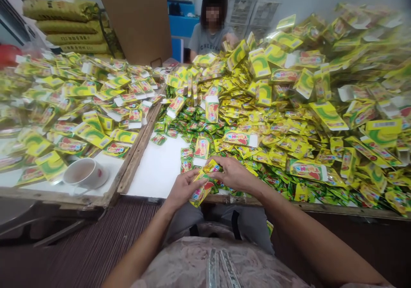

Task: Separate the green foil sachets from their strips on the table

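At table (pixel 154 174) edge — one small carton (pixel 201 190) held two-handed.
Light, crushable card, I judge; my left hand (pixel 181 190) grips its lower end, right hand (pixel 233 174) the top.

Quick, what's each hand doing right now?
Left hand: closed on the lower end of a yellow carton.
Right hand: closed on the upper end of the same carton.

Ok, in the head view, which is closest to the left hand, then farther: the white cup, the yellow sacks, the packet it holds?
1. packet, held by the left hand.
2. white cup, off to the left, near edge.
3. yellow sacks, far back left.
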The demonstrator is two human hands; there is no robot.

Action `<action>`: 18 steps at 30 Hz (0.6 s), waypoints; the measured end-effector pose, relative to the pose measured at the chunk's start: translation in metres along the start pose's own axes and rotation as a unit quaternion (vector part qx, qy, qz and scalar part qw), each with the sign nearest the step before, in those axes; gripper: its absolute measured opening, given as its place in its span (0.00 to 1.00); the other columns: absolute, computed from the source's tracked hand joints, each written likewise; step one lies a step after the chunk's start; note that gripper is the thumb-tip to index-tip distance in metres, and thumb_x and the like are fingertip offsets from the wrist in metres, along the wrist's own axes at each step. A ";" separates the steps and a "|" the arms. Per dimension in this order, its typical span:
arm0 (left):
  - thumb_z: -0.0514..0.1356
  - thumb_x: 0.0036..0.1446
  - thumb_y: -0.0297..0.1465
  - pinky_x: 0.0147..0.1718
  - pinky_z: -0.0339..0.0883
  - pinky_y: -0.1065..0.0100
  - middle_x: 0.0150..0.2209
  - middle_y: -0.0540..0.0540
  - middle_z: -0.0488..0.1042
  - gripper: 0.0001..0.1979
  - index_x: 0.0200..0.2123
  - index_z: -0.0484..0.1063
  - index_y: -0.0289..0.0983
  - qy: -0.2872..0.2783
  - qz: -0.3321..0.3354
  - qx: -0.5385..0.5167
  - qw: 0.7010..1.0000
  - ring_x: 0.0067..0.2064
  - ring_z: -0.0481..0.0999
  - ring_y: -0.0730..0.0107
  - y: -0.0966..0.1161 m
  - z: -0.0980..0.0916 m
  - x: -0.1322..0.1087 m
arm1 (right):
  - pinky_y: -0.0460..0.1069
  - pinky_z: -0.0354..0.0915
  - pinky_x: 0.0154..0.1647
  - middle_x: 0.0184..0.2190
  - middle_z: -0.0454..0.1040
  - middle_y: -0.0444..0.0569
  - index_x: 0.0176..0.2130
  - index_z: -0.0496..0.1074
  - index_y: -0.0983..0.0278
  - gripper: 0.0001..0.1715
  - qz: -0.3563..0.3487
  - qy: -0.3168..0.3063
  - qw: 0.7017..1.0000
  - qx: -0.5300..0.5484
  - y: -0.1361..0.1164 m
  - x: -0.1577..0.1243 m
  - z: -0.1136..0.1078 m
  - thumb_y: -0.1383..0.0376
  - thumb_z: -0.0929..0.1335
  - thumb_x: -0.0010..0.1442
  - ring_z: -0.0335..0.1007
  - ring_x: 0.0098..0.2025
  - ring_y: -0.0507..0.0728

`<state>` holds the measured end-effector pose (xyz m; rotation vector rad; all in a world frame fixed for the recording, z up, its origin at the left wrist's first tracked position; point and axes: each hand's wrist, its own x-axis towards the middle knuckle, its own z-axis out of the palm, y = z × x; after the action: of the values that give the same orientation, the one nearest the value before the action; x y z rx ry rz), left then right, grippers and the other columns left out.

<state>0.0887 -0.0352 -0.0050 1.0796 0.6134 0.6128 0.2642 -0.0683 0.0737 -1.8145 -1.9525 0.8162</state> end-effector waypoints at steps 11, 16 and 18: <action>0.68 0.44 0.36 0.35 0.67 0.69 0.31 0.47 0.79 0.23 0.45 0.73 0.34 -0.007 -0.065 -0.049 0.997 0.31 0.76 0.70 0.010 -0.013 -0.003 | 0.51 0.60 0.45 0.34 0.74 0.50 0.32 0.76 0.64 0.13 -0.044 0.064 0.991 0.107 0.014 -0.001 0.016 0.58 0.66 0.56 0.65 0.44 0.57; 0.68 0.43 0.38 0.34 0.65 0.71 0.31 0.46 0.78 0.22 0.41 0.75 0.33 -0.032 -0.073 -0.063 0.995 0.31 0.75 0.70 0.012 -0.015 -0.006 | 0.54 0.57 0.51 0.26 0.73 0.46 0.27 0.76 0.63 0.22 -0.052 -0.055 0.989 0.130 0.004 -0.005 0.026 0.53 0.61 0.60 0.66 0.42 0.57; 0.67 0.44 0.39 0.33 0.64 0.72 0.30 0.47 0.77 0.21 0.40 0.75 0.32 -0.026 -0.073 -0.066 0.995 0.30 0.73 0.71 0.013 -0.015 -0.004 | 0.54 0.57 0.51 0.26 0.73 0.44 0.28 0.76 0.63 0.20 -0.041 -0.071 0.986 0.146 -0.002 -0.006 0.030 0.52 0.63 0.59 0.67 0.39 0.56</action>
<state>0.0734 -0.0248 0.0025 0.9152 0.5923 0.4904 0.2450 -0.0790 0.0530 -1.5322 -1.8607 1.1643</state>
